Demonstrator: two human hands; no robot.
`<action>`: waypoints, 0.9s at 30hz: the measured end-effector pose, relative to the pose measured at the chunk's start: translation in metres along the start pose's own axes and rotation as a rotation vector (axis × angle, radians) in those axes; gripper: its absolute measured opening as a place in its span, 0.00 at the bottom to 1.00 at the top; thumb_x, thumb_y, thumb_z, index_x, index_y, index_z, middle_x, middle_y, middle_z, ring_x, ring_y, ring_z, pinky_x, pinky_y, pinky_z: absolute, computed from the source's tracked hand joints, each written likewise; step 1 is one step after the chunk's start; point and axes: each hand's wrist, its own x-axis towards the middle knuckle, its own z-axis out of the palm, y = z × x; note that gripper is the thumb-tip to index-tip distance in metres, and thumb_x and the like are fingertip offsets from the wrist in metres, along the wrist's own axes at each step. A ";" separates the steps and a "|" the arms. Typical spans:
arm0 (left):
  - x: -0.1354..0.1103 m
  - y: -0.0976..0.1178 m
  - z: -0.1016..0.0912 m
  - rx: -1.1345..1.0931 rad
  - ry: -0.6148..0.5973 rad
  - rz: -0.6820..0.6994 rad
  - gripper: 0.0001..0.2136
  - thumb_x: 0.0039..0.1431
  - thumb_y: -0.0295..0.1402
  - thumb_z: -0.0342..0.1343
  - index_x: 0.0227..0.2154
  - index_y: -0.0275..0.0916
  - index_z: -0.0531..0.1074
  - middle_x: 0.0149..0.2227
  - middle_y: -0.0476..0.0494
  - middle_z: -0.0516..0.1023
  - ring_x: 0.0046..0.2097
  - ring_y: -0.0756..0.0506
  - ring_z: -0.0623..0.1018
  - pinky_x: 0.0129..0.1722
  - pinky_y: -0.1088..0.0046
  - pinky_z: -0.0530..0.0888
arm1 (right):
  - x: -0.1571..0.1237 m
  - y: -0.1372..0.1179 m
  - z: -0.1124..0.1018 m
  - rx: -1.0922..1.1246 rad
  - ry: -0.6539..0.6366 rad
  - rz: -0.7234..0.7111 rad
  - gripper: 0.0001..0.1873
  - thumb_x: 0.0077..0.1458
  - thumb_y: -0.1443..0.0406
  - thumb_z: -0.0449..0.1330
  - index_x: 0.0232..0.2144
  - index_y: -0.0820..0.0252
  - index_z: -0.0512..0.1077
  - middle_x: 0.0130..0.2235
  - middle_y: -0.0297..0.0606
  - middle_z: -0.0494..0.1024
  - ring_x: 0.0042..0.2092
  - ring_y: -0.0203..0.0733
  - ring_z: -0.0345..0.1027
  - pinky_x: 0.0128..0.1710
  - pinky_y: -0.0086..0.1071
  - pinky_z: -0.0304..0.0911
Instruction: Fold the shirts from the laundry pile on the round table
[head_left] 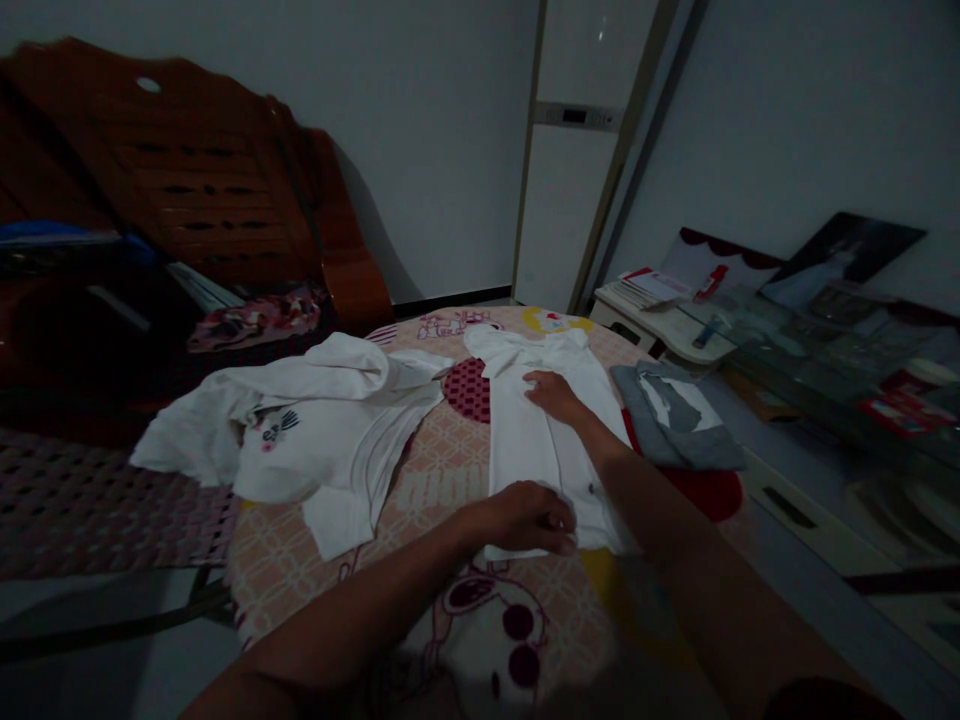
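A white shirt (521,440), folded into a long narrow shape, lies on a round table under both my hands. My left hand (529,515) is at its near end, with curled fingers closed on the cloth by the lower edge. Farther up, toward the collar end, my right hand (555,395) has its fingers pressed together on the fabric; its fingertips are partly hidden. To the left, a white hooded top (330,420) with a small printed face is spread loosely and hangs over the table edge. A folded grey garment (679,425) with a white patch rests to the right.
A patterned pink tablecloth (442,490) covers the round table. At the left stands a carved wooden bench (202,190) with cloth on its seat. A glass-topped table (810,350) and a white cabinet with papers (645,290) are on the right. A tall white appliance (562,200) stands behind.
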 end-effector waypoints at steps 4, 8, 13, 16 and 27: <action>-0.006 0.004 -0.015 -0.054 0.021 -0.071 0.10 0.65 0.34 0.53 0.39 0.36 0.79 0.31 0.47 0.80 0.32 0.51 0.76 0.35 0.79 0.68 | -0.043 0.024 -0.033 0.434 0.177 0.137 0.15 0.55 0.67 0.57 0.44 0.65 0.77 0.32 0.40 0.82 0.29 0.37 0.74 0.31 0.28 0.70; -0.014 0.003 -0.032 0.372 0.225 -0.484 0.08 0.62 0.31 0.54 0.36 0.37 0.78 0.36 0.41 0.81 0.39 0.44 0.79 0.39 0.73 0.70 | -0.103 0.059 -0.060 0.511 0.353 0.312 0.09 0.52 0.63 0.59 0.32 0.63 0.76 0.25 0.38 0.79 0.23 0.36 0.70 0.22 0.25 0.65; -0.026 0.000 -0.039 0.477 0.317 -0.592 0.07 0.59 0.29 0.56 0.39 0.39 0.77 0.39 0.41 0.82 0.42 0.42 0.79 0.41 0.72 0.69 | -0.170 0.070 -0.049 0.341 0.266 0.209 0.05 0.48 0.64 0.61 0.26 0.58 0.76 0.24 0.35 0.78 0.26 0.40 0.73 0.26 0.29 0.66; -0.031 0.006 -0.034 0.451 0.235 -0.552 0.05 0.59 0.32 0.58 0.35 0.39 0.78 0.37 0.42 0.82 0.41 0.42 0.79 0.40 0.72 0.69 | -0.193 0.054 -0.026 0.289 0.098 0.009 0.04 0.50 0.65 0.62 0.25 0.58 0.75 0.26 0.36 0.79 0.30 0.41 0.74 0.31 0.30 0.67; -0.050 -0.014 -0.028 0.361 0.456 -0.759 0.12 0.60 0.41 0.58 0.32 0.36 0.77 0.35 0.40 0.82 0.40 0.43 0.80 0.40 0.72 0.70 | -0.230 0.020 0.012 -0.188 0.066 -0.520 0.28 0.56 0.63 0.63 0.58 0.62 0.70 0.55 0.55 0.74 0.55 0.55 0.70 0.54 0.46 0.67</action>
